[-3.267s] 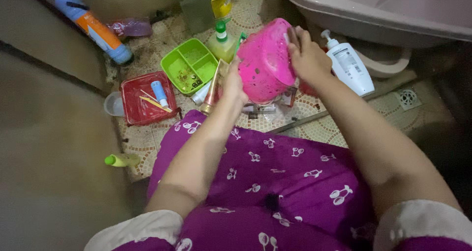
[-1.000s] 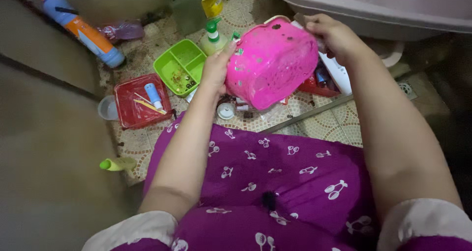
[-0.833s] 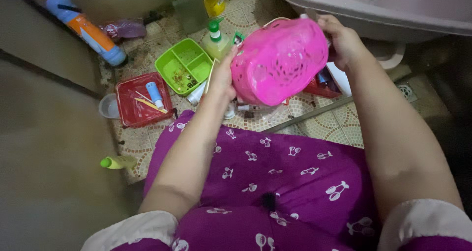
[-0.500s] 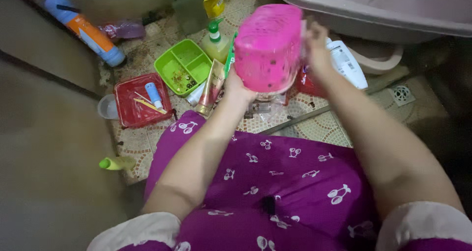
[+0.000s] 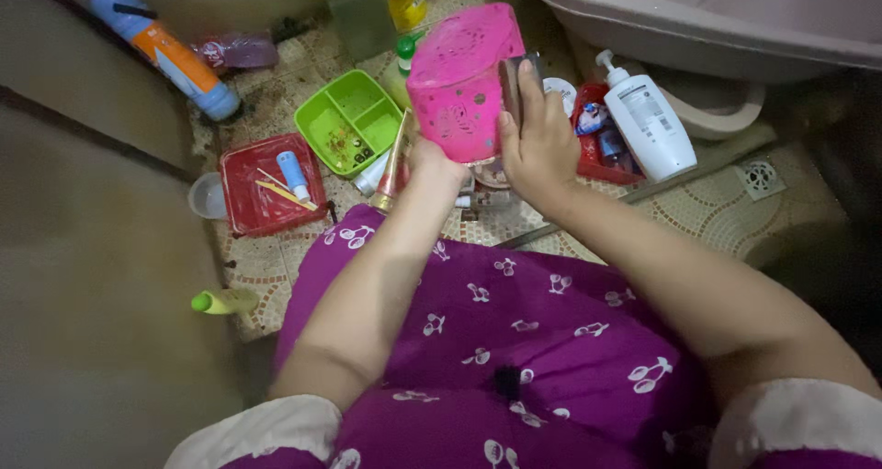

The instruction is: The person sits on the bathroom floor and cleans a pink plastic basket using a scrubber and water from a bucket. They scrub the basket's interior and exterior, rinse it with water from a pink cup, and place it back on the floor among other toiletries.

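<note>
A bright pink perforated plastic basket (image 5: pixel 455 79) is held upturned over the tiled floor, its bottom facing away from me. My left hand (image 5: pixel 432 161) grips its lower rim from underneath. My right hand (image 5: pixel 536 143) presses flat against the basket's right side, with a dark scrubbing pad (image 5: pixel 509 88) under the fingers. My lap in a purple dress with white cherry prints fills the lower part of the view.
On the floor sit a green divided tray (image 5: pixel 354 120), a red tray (image 5: pixel 265 184) with a small blue tube, a blue and orange bottle (image 5: pixel 165 51), a white pump bottle (image 5: pixel 648 120), a gold tube (image 5: pixel 393 166) and a green bottle (image 5: pixel 225 300). A grey basin (image 5: pixel 698 23) stands at the back right.
The basket has been turned over several times. My right hand has moved from the far rim down onto the basket's right side with the pad.
</note>
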